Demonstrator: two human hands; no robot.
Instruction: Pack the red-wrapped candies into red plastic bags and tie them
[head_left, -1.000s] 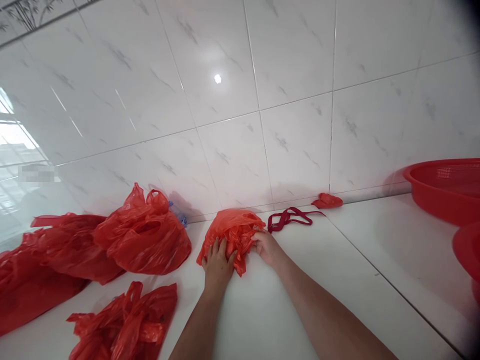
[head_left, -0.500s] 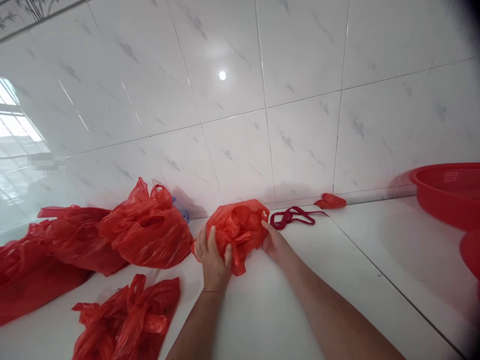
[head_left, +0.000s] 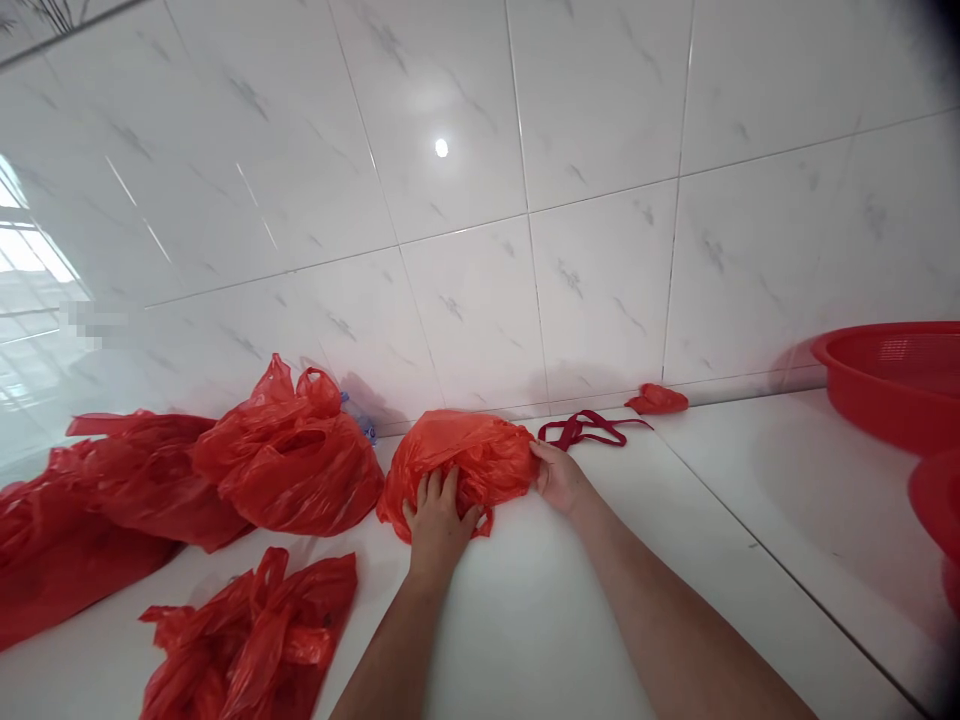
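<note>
A crumpled red plastic bag (head_left: 465, 440) lies on the white surface against the tiled wall. Spread fingers of my left hand (head_left: 439, 520) press on the front of this bag, over its folds. My right hand (head_left: 556, 478) pinches the bag's right end between thumb and fingers; some of those fingertips are hidden. What the bag contains, if anything, cannot be seen. Just right of it lies a dark red strap (head_left: 589, 430), tangled in loops.
Several more red plastic bags (head_left: 292, 470) sit along the left, with another crumpled red bag (head_left: 247, 640) in front. Behind them a bit of blue plastic (head_left: 361, 420) shows. A small red bundle (head_left: 658, 399) lies by the wall; red plastic baskets (head_left: 877, 400) stand at right.
My left hand has shifted from the bag's left side onto its front, lower down. The bag's top has been folded over and looks smoother and wider. My right hand stays at its right end.
</note>
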